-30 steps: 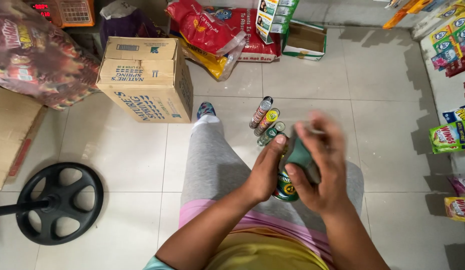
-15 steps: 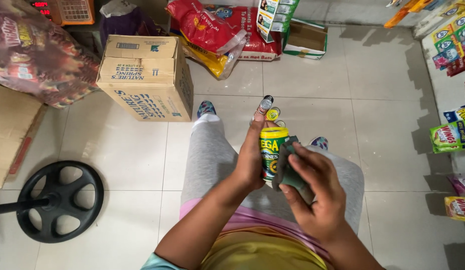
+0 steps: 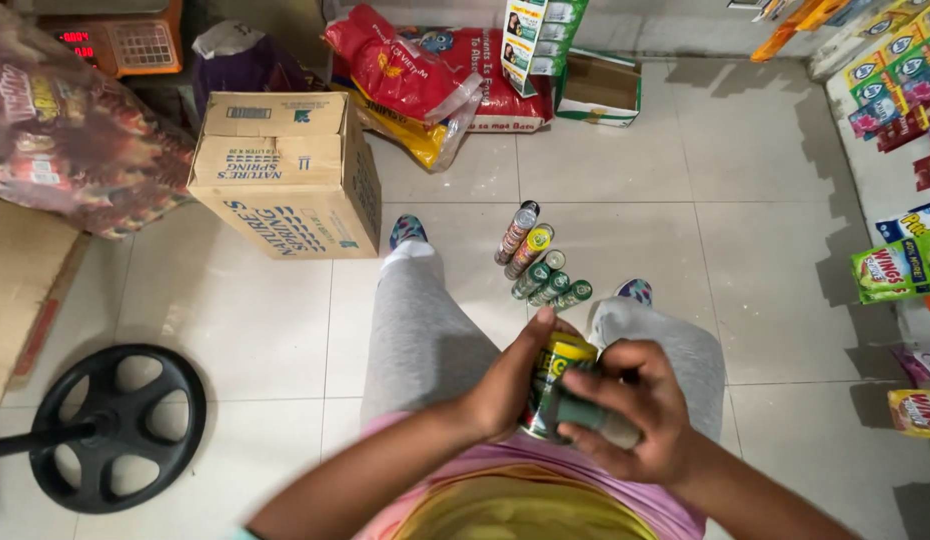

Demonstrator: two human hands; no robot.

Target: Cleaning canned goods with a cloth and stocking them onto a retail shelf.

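Up close above the lap, the left hand (image 3: 505, 385) wraps a yellow-and-green can (image 3: 551, 385), fingers closed around its side. The right hand (image 3: 635, 415) grips a dark green cloth (image 3: 585, 415) pressed against it. 6 more cans (image 3: 540, 262) stand on the floor between the feet.

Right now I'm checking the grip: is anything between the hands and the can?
Nothing visible. The left hand wraps the yellow-and-green can directly; the right hand presses a dark green cloth-like item against its side.
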